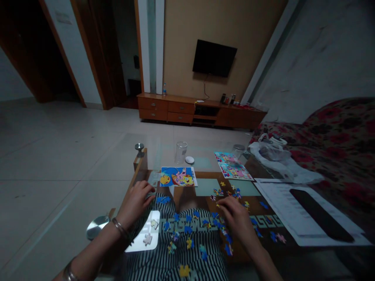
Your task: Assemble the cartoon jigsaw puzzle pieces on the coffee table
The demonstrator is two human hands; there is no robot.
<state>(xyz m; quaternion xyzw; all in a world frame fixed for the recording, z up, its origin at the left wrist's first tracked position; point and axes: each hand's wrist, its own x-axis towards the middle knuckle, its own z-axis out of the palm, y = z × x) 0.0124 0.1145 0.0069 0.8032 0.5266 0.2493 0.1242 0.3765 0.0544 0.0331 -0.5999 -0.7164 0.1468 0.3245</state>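
The left hand [135, 203] rests palm down on the glass table [164, 150], fingers curled over its left edge; whether it grips anything cannot be told. The right hand [238, 218] lies flat, fingers spread loosely on scattered puzzle pieces [187, 228], holding none that shows. Just near the left hand sits a white tray [148, 234] with two pieces. Farther off lie a cartoon picture [177, 176], a glass [181, 152], a second picture [233, 166]; right, papers [287, 203].
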